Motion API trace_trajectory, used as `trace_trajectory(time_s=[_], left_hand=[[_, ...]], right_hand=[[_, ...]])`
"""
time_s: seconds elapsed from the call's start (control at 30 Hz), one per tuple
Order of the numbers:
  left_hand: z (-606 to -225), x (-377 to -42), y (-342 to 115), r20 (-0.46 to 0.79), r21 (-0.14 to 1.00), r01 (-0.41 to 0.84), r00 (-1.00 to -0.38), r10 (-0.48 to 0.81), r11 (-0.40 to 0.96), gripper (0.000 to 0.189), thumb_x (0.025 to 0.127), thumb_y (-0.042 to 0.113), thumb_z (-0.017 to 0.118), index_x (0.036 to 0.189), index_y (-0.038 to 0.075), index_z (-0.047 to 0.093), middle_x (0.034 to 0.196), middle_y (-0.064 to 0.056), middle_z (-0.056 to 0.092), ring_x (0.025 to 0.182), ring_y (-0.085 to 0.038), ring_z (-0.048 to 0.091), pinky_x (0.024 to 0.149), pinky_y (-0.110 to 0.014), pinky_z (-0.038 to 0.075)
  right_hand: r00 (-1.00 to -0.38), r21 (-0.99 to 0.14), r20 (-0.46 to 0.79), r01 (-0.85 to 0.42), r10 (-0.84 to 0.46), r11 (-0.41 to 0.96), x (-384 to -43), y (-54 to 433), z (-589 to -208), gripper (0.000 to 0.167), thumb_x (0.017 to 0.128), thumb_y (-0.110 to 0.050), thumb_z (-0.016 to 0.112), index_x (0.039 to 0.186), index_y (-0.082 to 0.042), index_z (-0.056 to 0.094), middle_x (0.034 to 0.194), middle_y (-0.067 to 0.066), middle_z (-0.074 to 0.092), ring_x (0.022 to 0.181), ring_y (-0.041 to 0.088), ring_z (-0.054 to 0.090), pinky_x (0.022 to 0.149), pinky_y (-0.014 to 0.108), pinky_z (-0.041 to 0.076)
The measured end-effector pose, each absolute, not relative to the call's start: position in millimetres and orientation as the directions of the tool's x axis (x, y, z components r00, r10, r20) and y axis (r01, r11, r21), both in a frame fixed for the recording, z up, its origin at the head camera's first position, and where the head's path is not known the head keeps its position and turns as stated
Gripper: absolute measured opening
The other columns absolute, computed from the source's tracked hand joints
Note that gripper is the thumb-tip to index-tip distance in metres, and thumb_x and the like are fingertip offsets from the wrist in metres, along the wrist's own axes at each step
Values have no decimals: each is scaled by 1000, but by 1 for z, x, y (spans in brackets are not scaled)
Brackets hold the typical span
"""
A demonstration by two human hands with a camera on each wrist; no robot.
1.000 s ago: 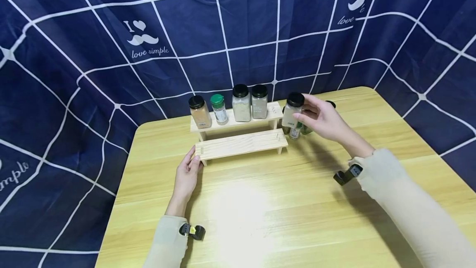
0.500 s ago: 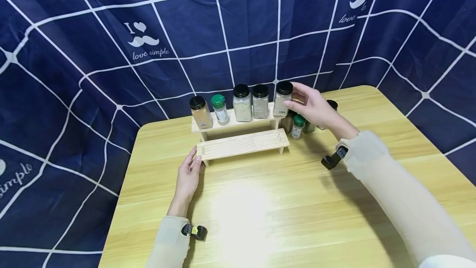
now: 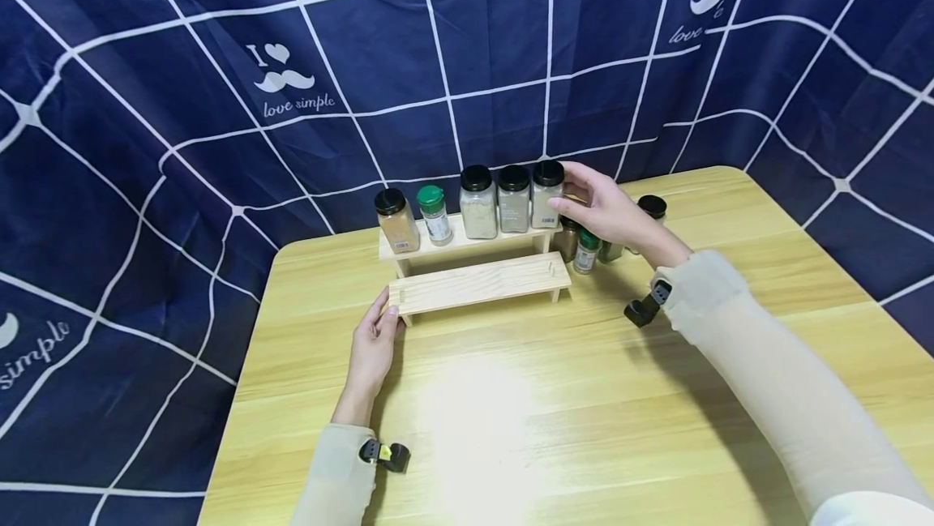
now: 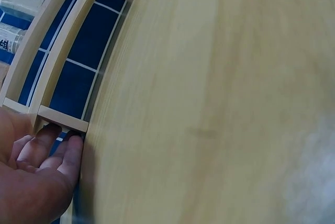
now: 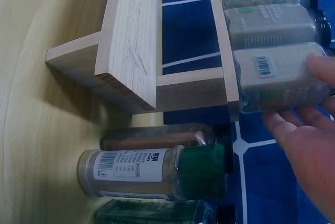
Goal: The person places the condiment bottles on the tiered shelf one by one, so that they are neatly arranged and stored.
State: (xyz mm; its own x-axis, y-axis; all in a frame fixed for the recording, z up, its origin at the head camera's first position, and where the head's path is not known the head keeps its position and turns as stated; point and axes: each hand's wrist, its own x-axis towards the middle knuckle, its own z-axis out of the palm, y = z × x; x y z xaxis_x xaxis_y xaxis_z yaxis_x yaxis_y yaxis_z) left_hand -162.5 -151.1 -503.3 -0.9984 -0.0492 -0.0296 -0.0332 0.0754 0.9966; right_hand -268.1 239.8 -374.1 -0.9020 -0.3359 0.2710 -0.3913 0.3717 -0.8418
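Observation:
A two-tier wooden rack (image 3: 477, 283) stands on the table. My left hand (image 3: 370, 348) holds the left end of its lower tier; in the left wrist view its curled fingers (image 4: 70, 156) lie against the rack's end. At the right end of the upper tier, my right hand (image 3: 609, 214) grips a black-lidded spice jar (image 3: 546, 206) with pale contents. The jar stands upright against a grey-labelled jar (image 3: 514, 210). Farther left along that tier are a larger black-lidded jar (image 3: 478, 214), a green-capped shaker (image 3: 434, 222) and a jar of orange-tan powder (image 3: 398, 230).
Right of the rack, several more containers stand on the table (image 3: 467, 429): a green-capped bottle (image 5: 152, 171), a dark brown jar (image 3: 566, 242) and a black-lidded jar (image 3: 652, 208) among them. A navy curtain (image 3: 496, 48) with white lines hangs behind and at both sides.
My right hand has carried the pale jar leftward from beside the rack onto the upper tier, up to the grey-labelled jar. The left hand keeps its hold on the rack.

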Motion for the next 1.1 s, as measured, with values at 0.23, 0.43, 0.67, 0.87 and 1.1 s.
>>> trace_trajectory(time_s=[0.23,0.43,0.67,0.87,1.1], left_hand=[[-505,-163,-151,-14,998,-17,-999,-44,65,51,114,16,44,164,9,35,161,-22,48,145,-34,52,117,-36,50],[-507,-163,-151,-21,997,-24,-999,-41,70,51,114,18,44,164,10,35,160,-21,49,146,-33,52,118,-35,50],[-505,-164,-152,-27,997,-30,-999,-44,70,51,114,19,44,164,10,35,159,-23,49,145,-35,52,117,-35,50],[-500,-164,-150,-23,997,-25,-999,-43,68,52,114,17,44,164,9,34,160,-24,48,145,-36,52,117,-35,50],[-502,-160,-149,-34,996,-37,-998,-46,81,52,115,17,43,165,9,33,160,-24,47,144,-36,53,117,-35,50]], right_hand=[[-925,-842,235,-347,-297,412,-267,241,-372,63,102,-9,68,157,2,40,147,21,55,121,8,59,100,8,53],[-935,-847,236,-331,-265,415,-263,250,-371,66,100,-12,73,159,-7,43,150,19,57,130,19,60,114,25,55],[-932,-849,301,-359,-202,387,-257,280,-369,63,98,-7,74,155,-7,48,146,11,62,131,6,60,119,28,53],[-950,-827,297,-306,-97,471,-250,310,-376,64,96,-13,77,154,-11,51,144,-1,64,135,8,58,128,45,43],[-944,-807,321,-232,73,543,-248,340,-401,63,95,-15,79,152,-9,54,149,12,60,143,24,51,131,51,38]])
